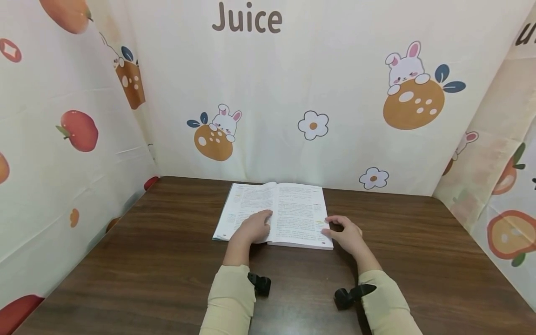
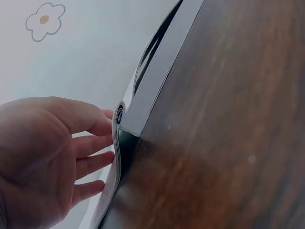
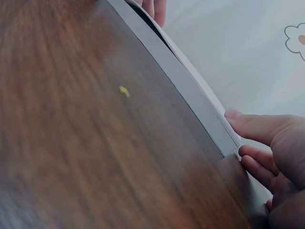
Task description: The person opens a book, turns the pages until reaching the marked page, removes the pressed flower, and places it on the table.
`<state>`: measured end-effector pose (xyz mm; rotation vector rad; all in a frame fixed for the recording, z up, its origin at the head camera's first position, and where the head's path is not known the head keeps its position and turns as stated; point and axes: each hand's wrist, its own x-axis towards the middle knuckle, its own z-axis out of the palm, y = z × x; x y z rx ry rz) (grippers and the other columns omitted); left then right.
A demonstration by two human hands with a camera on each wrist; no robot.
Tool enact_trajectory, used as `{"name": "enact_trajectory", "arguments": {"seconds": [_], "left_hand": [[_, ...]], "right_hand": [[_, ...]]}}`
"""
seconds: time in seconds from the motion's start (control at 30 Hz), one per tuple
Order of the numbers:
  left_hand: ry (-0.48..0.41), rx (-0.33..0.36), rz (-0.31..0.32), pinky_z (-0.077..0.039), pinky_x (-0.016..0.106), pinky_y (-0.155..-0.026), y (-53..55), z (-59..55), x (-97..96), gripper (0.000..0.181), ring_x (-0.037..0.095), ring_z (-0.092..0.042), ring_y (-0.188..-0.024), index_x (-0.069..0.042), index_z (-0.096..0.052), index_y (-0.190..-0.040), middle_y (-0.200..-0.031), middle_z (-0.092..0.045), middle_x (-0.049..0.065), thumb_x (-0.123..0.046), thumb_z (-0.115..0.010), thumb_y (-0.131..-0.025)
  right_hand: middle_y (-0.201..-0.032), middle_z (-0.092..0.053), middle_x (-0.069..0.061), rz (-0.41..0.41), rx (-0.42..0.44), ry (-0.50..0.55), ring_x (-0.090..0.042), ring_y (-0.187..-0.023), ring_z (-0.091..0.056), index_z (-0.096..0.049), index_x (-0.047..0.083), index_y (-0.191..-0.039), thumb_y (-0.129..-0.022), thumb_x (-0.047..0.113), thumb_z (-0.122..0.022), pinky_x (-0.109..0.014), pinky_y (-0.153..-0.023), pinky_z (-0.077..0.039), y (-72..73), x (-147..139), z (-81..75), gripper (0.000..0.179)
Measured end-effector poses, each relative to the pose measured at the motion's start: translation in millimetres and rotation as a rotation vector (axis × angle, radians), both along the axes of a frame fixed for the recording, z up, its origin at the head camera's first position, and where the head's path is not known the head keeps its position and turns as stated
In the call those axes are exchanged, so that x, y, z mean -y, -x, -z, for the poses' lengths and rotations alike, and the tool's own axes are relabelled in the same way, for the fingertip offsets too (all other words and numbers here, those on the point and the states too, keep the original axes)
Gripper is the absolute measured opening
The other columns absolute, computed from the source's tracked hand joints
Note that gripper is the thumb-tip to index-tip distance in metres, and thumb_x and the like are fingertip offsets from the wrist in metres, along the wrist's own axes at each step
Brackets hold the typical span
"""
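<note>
Curtain fabric (image 1: pixel 268 83), printed with fruit, rabbits and "Juice", backs a dark wood-grain table (image 1: pixel 146 279). An open paperback book (image 1: pixel 299 204) lies face up near the table's rear edge. My left hand (image 1: pixel 254 227) rests unclenched on the left page beside the gutter. My right hand (image 1: pixel 348 233) sets thumb and fingers at the right page's lower outer edge; whether they pinch it, I cannot tell. Black cameras (image 1: pixel 262 285) sit at both wrists.

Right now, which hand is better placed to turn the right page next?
Likely the right hand: it is at the outer edge of the right page, while the left hand lies over the left page.
</note>
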<state>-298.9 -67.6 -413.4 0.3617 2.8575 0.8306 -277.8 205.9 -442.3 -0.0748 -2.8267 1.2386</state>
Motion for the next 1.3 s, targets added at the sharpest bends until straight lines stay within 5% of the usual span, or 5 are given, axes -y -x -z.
{"name": "enact_trajectory", "arguments": {"seconds": [0.33, 0.53, 0.73, 0.87, 1.3], "left_hand": [[0.038, -0.029, -0.015, -0.028, 0.043, -0.103, -1.4, -2.1, -1.2, 0.045, 0.025, -0.036, -0.129, -0.011, -0.048, -0.135, -0.138, -0.045, 0.006, -0.009, -0.047, -0.09], [0.057, -0.087, -0.037, -0.027, 0.049, -0.101, -3.4, -4.4, -1.5, 0.038, 0.028, -0.036, -0.127, -0.013, -0.055, -0.128, -0.135, -0.046, 0.006, -0.013, -0.05, -0.09], [0.062, -0.091, -0.043, -0.025, 0.049, -0.1, -2.6, -6.2, -2.5, 0.036, 0.029, -0.034, -0.126, -0.016, -0.057, -0.125, -0.135, -0.046, 0.006, -0.017, -0.053, -0.09], [0.063, -0.1, -0.044, -0.025, 0.049, -0.099, -1.7, -7.2, -3.3, 0.035, 0.029, -0.034, -0.125, -0.019, -0.058, -0.124, -0.134, -0.047, 0.007, -0.019, -0.054, -0.089], [-0.038, -0.193, 0.028, -0.029, 0.044, -0.101, -1.2, -14.9, -6.7, 0.029, 0.028, -0.037, -0.122, -0.019, -0.061, -0.119, -0.129, -0.05, 0.007, -0.019, -0.053, -0.091]], "right_hand": [[-0.13, -0.046, -0.016, -0.027, 0.011, 0.001, -0.037, -0.122, -0.035, -0.059, 0.011, -0.116, -0.081, 0.036, -0.07, -0.06, -0.099, -0.013, -0.7, -1, -1.7, 0.045], [-0.135, -0.045, -0.014, -0.175, 0.001, 0.081, -0.034, -0.126, -0.034, -0.058, 0.011, -0.121, -0.08, 0.033, -0.072, -0.058, -0.1, -0.023, -1.4, -12, -3.5, 0.048], [-0.145, -0.036, -0.006, -0.371, 0.003, 0.091, -0.036, -0.135, -0.021, -0.058, 0.014, -0.126, -0.075, 0.032, -0.076, -0.059, -0.104, -0.002, -4.0, -27, -5.3, 0.058], [-0.141, -0.043, -0.004, -0.445, 0.03, 0.071, -0.033, -0.136, -0.021, -0.062, 0.014, -0.122, -0.075, 0.03, -0.075, -0.057, -0.103, 0.009, -5.8, -32, -6.6, 0.052], [-0.13, -0.054, -0.002, -0.381, 0.011, 0.054, -0.032, -0.133, -0.028, -0.07, 0.013, -0.11, -0.076, 0.032, -0.074, -0.058, -0.105, -0.002, -4.2, -28, -5.7, 0.039]]}}
